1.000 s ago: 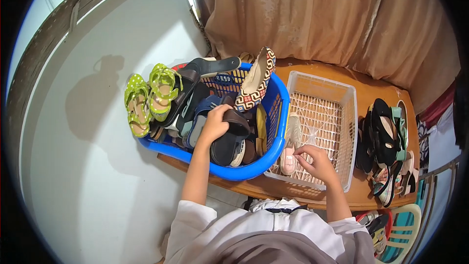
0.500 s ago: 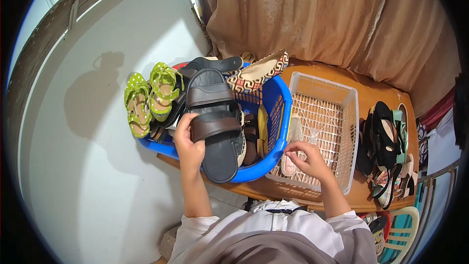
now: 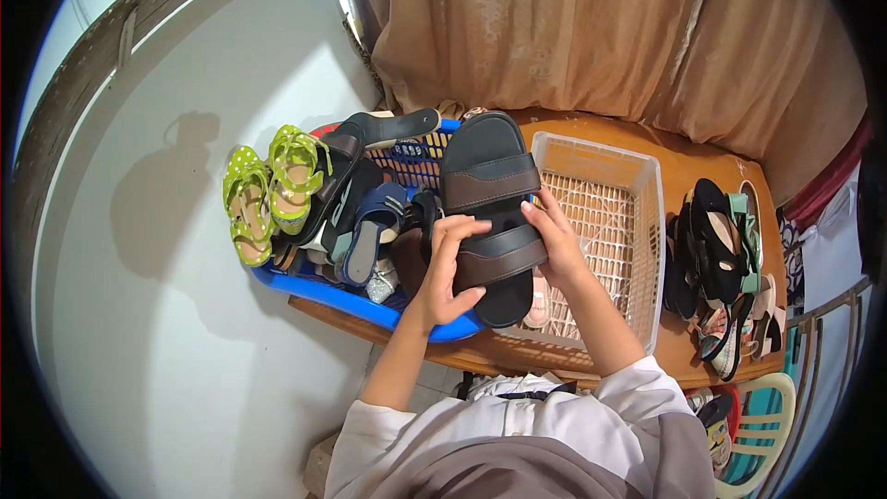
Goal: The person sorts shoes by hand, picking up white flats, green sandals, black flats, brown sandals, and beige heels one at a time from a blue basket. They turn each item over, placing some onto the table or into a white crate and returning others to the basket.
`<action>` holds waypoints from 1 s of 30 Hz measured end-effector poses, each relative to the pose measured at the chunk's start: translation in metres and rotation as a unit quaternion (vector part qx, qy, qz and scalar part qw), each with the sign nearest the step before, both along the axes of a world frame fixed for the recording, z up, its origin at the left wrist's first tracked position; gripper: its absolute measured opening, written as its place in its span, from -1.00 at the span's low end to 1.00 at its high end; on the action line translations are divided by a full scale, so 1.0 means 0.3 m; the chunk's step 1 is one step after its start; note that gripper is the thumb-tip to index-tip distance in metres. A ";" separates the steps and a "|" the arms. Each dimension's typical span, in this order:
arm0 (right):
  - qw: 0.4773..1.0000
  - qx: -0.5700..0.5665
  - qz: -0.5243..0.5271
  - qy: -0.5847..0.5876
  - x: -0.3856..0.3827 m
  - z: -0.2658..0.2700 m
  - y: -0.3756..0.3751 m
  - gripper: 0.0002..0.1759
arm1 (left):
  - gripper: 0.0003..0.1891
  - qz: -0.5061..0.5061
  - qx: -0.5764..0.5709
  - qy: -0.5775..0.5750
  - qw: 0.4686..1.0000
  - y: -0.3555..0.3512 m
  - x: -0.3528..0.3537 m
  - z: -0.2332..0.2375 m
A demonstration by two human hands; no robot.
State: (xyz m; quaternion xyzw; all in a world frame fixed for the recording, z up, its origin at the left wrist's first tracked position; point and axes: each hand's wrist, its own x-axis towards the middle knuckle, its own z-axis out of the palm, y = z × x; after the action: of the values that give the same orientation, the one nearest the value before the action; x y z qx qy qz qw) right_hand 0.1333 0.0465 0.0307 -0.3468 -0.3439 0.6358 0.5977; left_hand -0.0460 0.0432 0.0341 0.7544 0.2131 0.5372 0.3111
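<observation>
A black slide sandal (image 3: 496, 220) with two brown-and-black straps hangs upright, toe up, over the right side of the blue basket (image 3: 344, 309). My right hand (image 3: 558, 238) grips its right edge, thumb in front at the gap between the straps. At the left edge is my left hand (image 3: 445, 268), its thumb and fingers spread apart and overlapping the lower strap. Inside the basket lie a navy sandal (image 3: 362, 245) and other footwear. Green polka-dot sandals (image 3: 296, 176) rest on its left rim, and a dark flat sandal (image 3: 397, 127) lies across the back.
A clear plastic basket (image 3: 647, 249) stands right of the blue one on the wooden table (image 3: 711, 162), with a pink sandal (image 3: 538, 305) inside. Black shoes (image 3: 716, 240) and other sandals are piled farther right. A plastic chair (image 3: 776, 425) is at lower right; a brown curtain (image 3: 554, 28) hangs behind.
The slide sandal has moved right, from over the basket's middle toward the clear basket. My right hand has come up and taken its right edge; my left hand's fingers have spread.
</observation>
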 end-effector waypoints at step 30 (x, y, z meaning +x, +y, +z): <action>0.777 0.216 -0.081 -0.585 0.109 0.125 -0.027 -0.07 | -0.28 0.196 0.063 0.164 0.965 0.045 0.157 0.079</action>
State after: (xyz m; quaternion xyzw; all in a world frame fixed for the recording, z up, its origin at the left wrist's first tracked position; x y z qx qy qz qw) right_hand 0.1659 0.0384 0.0681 -0.5402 -0.7267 0.1685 0.3895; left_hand 0.0012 0.0568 0.0578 0.7941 0.3703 0.4687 0.1123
